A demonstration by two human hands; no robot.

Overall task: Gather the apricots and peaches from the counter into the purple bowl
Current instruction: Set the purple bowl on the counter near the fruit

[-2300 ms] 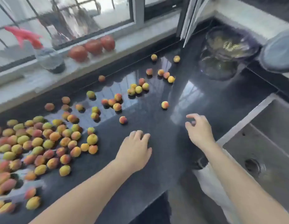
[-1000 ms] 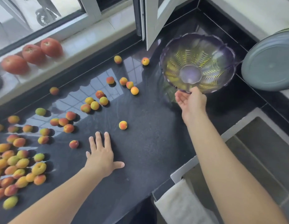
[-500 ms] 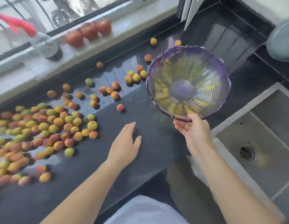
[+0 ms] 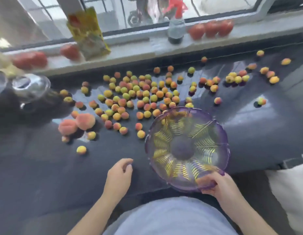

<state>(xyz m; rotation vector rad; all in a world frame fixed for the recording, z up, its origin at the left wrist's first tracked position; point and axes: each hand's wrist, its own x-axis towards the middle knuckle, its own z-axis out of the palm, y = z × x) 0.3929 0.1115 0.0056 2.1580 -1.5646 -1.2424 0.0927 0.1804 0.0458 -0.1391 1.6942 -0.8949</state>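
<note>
Here the purple bowl (image 4: 187, 148) is held at its near rim by the right grip (image 4: 215, 183); the left grip (image 4: 119, 173), loosely curled and holding nothing, is kept beside it, apricots (image 4: 139, 97) scattered beyond on the worktop (image 4: 45, 167).

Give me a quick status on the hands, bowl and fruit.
Right hand grips purple bowl by its near rim. Left hand loosely curled, holding nothing. Bowl empty; apricots and peaches on counter. Nothing blocking.
</note>
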